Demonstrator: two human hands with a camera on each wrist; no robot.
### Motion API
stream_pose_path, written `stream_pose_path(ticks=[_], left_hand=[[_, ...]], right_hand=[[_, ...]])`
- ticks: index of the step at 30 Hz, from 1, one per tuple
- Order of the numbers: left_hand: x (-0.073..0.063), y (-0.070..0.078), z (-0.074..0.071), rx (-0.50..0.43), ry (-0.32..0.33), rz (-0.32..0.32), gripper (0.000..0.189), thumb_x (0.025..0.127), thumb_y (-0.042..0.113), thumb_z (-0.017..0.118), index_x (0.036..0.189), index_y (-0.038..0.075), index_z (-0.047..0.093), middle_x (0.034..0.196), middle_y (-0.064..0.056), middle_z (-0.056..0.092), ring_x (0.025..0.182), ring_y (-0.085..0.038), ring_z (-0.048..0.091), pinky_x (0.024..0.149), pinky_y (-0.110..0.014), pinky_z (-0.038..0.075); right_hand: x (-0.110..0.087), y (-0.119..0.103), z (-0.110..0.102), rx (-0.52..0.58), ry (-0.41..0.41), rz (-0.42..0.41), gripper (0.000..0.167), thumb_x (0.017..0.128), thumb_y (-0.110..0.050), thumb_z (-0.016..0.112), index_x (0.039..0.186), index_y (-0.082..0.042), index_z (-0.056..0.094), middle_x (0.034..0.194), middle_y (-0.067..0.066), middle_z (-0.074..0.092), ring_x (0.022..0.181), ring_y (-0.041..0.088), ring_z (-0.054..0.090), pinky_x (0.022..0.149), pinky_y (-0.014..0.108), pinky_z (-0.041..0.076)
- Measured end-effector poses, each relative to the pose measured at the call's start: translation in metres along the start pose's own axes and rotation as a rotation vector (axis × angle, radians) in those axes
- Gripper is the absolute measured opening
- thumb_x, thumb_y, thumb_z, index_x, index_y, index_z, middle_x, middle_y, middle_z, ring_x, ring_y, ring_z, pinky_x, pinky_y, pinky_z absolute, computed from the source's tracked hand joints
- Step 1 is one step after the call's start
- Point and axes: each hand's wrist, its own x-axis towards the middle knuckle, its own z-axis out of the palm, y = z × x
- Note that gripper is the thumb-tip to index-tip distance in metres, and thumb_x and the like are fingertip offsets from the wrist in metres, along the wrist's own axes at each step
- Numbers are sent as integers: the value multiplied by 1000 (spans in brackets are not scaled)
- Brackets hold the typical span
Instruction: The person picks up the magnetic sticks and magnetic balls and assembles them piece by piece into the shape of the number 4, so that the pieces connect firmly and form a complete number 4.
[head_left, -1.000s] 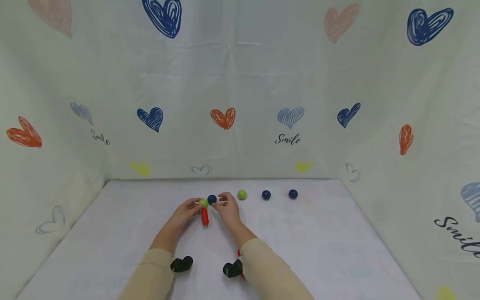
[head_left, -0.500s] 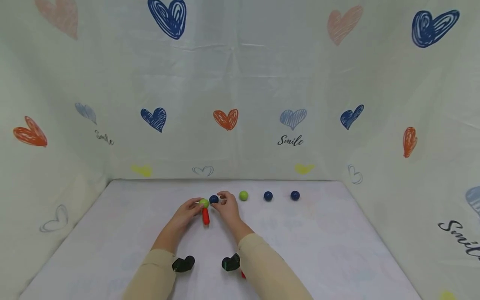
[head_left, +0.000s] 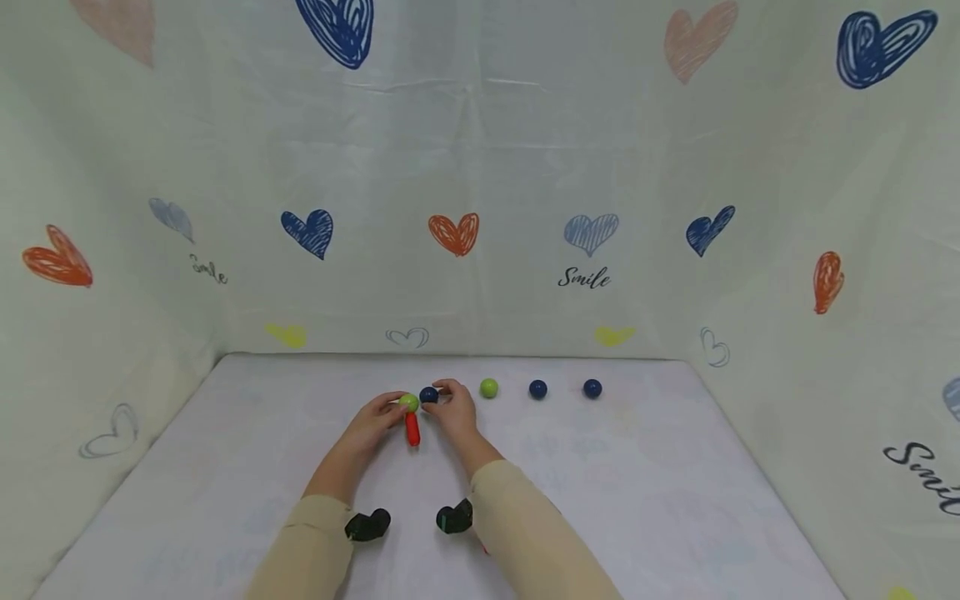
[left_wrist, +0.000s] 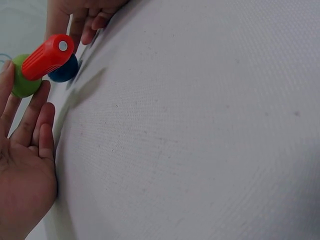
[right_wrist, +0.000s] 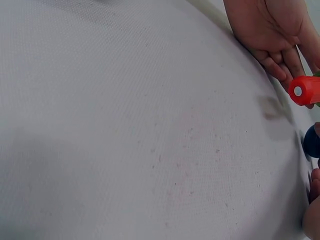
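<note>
Between thumb and fingers, my left hand (head_left: 375, 419) pinches a light green ball (head_left: 408, 402). A red rod (head_left: 412, 430) joins that ball and sticks out toward me; its end, with a pale round spot, faces the camera in the left wrist view. Just to the right, my right hand (head_left: 457, 417) holds a dark blue ball (head_left: 429, 395) at its fingertips, close beside the green one. In the right wrist view, the red rod (right_wrist: 304, 90) and the blue ball (right_wrist: 312, 142) are cut off by the frame's edge.
Farther right along the back of the white table (head_left: 637, 483) lie another green ball (head_left: 489, 387) and two blue balls, one nearer (head_left: 537, 389) and one farther out (head_left: 592, 388). A red piece (head_left: 485, 550) is mostly hidden by the right sleeve. A heart-patterned cloth (head_left: 510, 183) stands behind.
Both hands keep their holds on the green and blue balls, almost still. The right forearm has shifted slightly left, covering more of the red piece near the sleeve. The head view has shifted slightly.
</note>
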Motion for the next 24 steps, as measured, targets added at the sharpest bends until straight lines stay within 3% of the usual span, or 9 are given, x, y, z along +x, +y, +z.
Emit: stream_pose_path(ticks=[6,18,24], left_hand=[[-1,1,-3,9,-2,-19,43,97,14,61,135,-5,50,110,-12,67,97,-19,56,88,-33,39],[1,-1,-3,-29,-5,-4,43,96,13,62,133,-6,51,106,-9,68,91,-12,57,86,-31,39],[2,-3,-3,-45,0,11,43,96,12,62,132,-7,51,104,-8,68,91,-12,57,88,-32,39]], right_hand=[[-2,-4,3,-47,5,-4,35,75,-8,83,107,-8,69,97,5,65,79,13,51,71,25,43],[-1,-2,8,-165,30,0,33,76,-15,83,106,-14,69,97,0,64,91,18,58,82,32,48],[-2,-2,10,-171,49,-1,29,77,-17,83,102,-15,70,94,-2,66,90,20,58,83,32,47]])
